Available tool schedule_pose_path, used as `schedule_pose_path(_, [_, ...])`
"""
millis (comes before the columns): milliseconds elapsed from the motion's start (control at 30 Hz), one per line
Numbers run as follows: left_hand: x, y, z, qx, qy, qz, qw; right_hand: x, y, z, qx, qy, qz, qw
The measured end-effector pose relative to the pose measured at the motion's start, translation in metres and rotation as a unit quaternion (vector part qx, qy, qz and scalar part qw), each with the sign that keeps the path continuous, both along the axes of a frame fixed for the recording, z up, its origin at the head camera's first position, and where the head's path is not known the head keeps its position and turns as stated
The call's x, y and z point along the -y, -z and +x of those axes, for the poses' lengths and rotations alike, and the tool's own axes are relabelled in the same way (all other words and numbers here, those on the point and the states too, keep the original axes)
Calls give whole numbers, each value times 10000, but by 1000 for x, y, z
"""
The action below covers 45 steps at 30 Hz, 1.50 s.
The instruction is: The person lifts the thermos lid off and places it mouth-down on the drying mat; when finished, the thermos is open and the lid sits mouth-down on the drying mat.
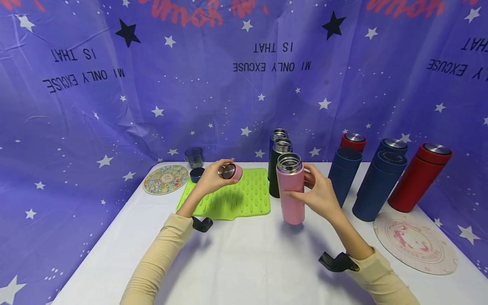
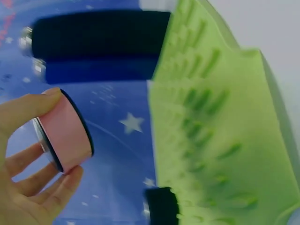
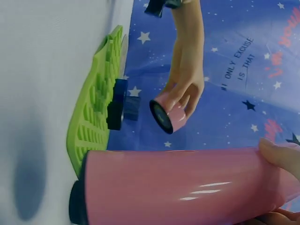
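My left hand (image 1: 212, 178) pinches a pink bottle lid (image 1: 238, 172) with a silver top, above a green ribbed mat (image 1: 251, 199). The lid's dark rim faces the mat in the left wrist view (image 2: 68, 131). On the right, my right hand (image 1: 322, 192) grips an upright pink thermos bottle (image 1: 291, 190) by its side. Its metal mouth is uncovered, and the shadow below shows it lifted off the table. A dark blue lid (image 1: 196, 174) lies on the mat, and a second dark lid shows beside it in the right wrist view.
Behind the pink bottle stand a dark green bottle (image 1: 273, 178) and a blue one (image 1: 272, 142), both uncapped. Several blue and red bottles (image 1: 417, 182) with lids stand right, near a round pale mat (image 1: 417, 243). At back left are a patterned oval mat (image 1: 165, 180) and a dark glass (image 1: 194, 156).
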State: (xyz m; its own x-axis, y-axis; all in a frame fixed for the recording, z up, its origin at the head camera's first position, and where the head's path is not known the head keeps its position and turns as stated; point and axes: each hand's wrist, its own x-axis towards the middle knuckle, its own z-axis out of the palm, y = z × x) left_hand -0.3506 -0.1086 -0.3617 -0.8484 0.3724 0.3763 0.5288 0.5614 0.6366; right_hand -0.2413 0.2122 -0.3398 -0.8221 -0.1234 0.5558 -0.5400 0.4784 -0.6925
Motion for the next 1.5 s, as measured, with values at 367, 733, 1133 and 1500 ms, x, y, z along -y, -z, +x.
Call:
schedule_pose_path(367, [-12, 30, -47, -270, -269, -61, 9993, 7, 15, -7, -184, -66, -529, 9984])
schedule_pose_path(733, [-22, 47, -73, 169, -703, -275, 9970, 24, 1, 9, -269, 8, -674, 9974])
schedule_pose_path(1133, [-31, 66, -88, -175, -985, -591, 9932, 24, 5, 5, -282, 36, -681, 9973])
schedule_pose_path(1500, [-40, 64, -88, 35, -1104, -1069, 9881, 24, 10, -1, -389, 100, -804, 9960])
